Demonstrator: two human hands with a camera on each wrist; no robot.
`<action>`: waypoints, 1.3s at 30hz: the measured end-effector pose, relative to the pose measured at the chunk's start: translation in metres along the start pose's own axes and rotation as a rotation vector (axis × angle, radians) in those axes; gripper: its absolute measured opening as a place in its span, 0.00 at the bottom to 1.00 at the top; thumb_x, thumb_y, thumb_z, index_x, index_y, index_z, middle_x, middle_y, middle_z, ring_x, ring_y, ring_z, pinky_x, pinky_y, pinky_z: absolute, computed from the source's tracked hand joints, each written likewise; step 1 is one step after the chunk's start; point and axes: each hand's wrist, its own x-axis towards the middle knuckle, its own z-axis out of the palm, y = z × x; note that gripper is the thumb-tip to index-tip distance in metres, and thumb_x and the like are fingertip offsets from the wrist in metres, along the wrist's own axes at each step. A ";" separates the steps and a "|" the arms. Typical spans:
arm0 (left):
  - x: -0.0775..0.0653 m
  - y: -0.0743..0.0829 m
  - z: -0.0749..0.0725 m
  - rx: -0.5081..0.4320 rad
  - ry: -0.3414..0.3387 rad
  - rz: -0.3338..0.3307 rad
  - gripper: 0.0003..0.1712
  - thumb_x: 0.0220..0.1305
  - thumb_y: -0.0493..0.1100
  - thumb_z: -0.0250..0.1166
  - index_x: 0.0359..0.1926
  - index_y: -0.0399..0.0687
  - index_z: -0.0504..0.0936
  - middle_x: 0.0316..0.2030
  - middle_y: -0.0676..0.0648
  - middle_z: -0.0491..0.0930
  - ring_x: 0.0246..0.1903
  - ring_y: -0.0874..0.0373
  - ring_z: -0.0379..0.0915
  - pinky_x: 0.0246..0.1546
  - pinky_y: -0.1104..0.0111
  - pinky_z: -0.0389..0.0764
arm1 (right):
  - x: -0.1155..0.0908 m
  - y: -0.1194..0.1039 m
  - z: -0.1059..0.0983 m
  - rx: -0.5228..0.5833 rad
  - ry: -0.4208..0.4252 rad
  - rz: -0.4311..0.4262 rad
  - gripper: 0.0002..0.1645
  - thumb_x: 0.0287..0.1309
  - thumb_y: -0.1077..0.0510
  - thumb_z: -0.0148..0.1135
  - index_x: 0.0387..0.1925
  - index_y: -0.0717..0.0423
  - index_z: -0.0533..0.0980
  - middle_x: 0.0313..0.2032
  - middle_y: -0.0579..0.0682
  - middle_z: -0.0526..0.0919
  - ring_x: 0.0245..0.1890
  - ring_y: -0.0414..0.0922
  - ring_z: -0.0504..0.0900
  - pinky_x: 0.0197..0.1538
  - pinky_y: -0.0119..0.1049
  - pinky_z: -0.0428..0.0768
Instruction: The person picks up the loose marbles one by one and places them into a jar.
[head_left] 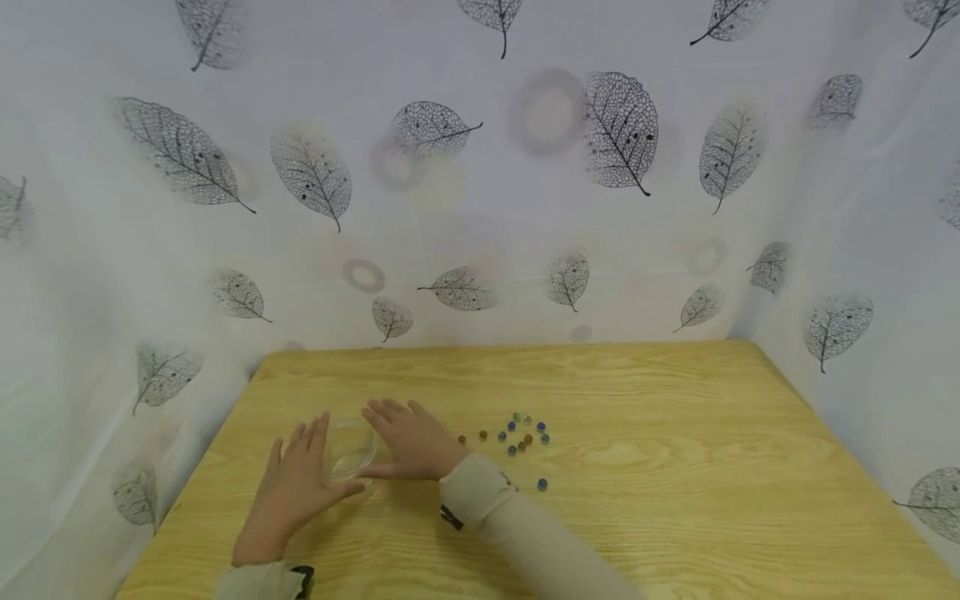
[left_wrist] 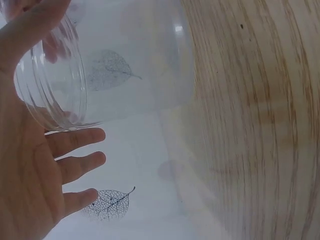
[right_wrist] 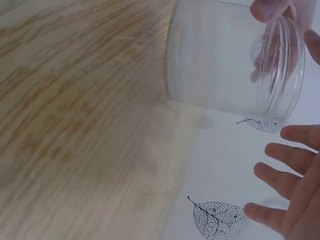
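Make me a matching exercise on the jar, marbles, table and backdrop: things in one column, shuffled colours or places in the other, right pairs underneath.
Things
1. Jar
2. Marbles
3. Table
4. Backdrop

Colours or places
A. Yellowish, with a wood grain
B. Between the left hand and the right hand
C. Pale, printed with dark leaves
D. Loose, in several colours, to the right of the right hand in the head view

Right pairs: 1-B, 2-D, 3-A, 4-C
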 end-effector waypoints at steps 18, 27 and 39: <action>0.001 0.005 0.004 -0.009 0.016 0.017 0.60 0.41 0.67 0.70 0.64 0.30 0.61 0.62 0.29 0.66 0.63 0.30 0.57 0.63 0.34 0.50 | 0.000 -0.001 0.001 -0.037 -0.051 0.013 0.51 0.55 0.23 0.43 0.70 0.50 0.57 0.69 0.47 0.62 0.69 0.42 0.63 0.69 0.47 0.65; 0.005 0.027 0.011 -0.020 0.003 0.039 0.61 0.40 0.67 0.71 0.65 0.31 0.61 0.64 0.31 0.65 0.65 0.33 0.56 0.64 0.35 0.50 | -0.023 0.011 -0.003 -0.055 -0.020 0.028 0.51 0.54 0.23 0.46 0.68 0.52 0.60 0.68 0.49 0.65 0.68 0.44 0.65 0.68 0.48 0.66; 0.005 0.057 0.016 0.010 0.006 0.091 0.61 0.40 0.69 0.70 0.66 0.33 0.61 0.64 0.33 0.65 0.65 0.35 0.58 0.65 0.37 0.53 | -0.054 0.024 -0.014 -0.017 0.006 0.036 0.50 0.53 0.25 0.50 0.67 0.54 0.62 0.67 0.51 0.66 0.67 0.47 0.66 0.68 0.51 0.65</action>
